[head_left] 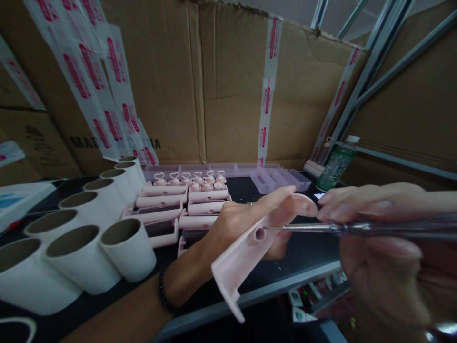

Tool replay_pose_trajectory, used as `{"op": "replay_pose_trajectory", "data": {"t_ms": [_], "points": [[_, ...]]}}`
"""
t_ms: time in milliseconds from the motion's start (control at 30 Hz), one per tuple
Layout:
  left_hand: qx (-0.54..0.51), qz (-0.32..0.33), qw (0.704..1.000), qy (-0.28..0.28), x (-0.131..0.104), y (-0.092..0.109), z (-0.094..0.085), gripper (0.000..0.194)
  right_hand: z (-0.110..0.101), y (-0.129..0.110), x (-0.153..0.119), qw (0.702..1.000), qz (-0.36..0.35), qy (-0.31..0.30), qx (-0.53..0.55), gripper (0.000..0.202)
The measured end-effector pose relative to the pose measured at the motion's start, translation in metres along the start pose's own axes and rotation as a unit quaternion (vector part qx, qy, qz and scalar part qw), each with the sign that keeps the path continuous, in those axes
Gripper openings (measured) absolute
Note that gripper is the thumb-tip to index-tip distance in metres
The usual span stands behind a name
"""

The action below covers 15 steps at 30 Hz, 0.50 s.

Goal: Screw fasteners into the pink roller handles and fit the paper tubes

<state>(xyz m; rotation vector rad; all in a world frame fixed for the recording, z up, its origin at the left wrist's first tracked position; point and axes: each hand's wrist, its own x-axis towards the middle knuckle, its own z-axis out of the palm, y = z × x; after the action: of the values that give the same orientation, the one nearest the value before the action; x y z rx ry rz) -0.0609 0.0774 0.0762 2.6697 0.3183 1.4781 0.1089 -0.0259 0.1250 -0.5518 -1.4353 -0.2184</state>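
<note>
My left hand [235, 221] grips a pale pink plastic holder [246, 259], tilted, with one end towards me and its far curved end near my right fingers. A round hole shows in the holder's wall. In my right hand [385, 252] is a screwdriver [307, 228] with a clear handle, held level, its thin metal tip pointing left at the hole's edge. Whether the tip touches the holder I cannot tell. Beyond my left wrist several similar pink holders [162, 200] stand in rows. Small pink pieces with heart-shaped loops [198, 178] rest on the back ones.
White cardboard tubes [84, 252] stand upright in rows at the left. Lilac plastic trays [280, 180] lie at the back of the black table [303, 267]. A green-labelled bottle [335, 164] stands at the back right. Taped cardboard [232, 95] walls off the rear.
</note>
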Motion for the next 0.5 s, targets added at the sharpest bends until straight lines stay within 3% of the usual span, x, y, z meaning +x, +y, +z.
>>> {"op": "replay_pose_trajectory", "data": {"t_ms": [67,167,267,400,500], "points": [[-0.022,-0.011,0.999,-0.023,-0.001,0.000,-0.002,0.071,0.003,0.004,0.000,0.999,-0.027,0.014,0.044,0.013],[-0.038,-0.024,0.997,-0.057,-0.001,-0.001,-0.004,0.075,0.007,0.005,-0.002,0.998,0.017,0.048,0.043,0.013],[-0.049,-0.026,0.998,-0.043,-0.001,0.001,-0.003,0.074,0.012,0.000,-0.005,0.995,0.037,0.085,0.034,0.016],[-0.039,-0.022,0.999,-0.027,0.004,0.006,-0.007,0.071,0.016,-0.007,-0.010,0.996,0.052,0.074,0.015,0.015],[-0.074,-0.059,0.992,-0.081,0.014,0.014,-0.019,0.067,0.009,-0.007,-0.020,0.998,0.033,0.046,-0.009,0.016]]}}
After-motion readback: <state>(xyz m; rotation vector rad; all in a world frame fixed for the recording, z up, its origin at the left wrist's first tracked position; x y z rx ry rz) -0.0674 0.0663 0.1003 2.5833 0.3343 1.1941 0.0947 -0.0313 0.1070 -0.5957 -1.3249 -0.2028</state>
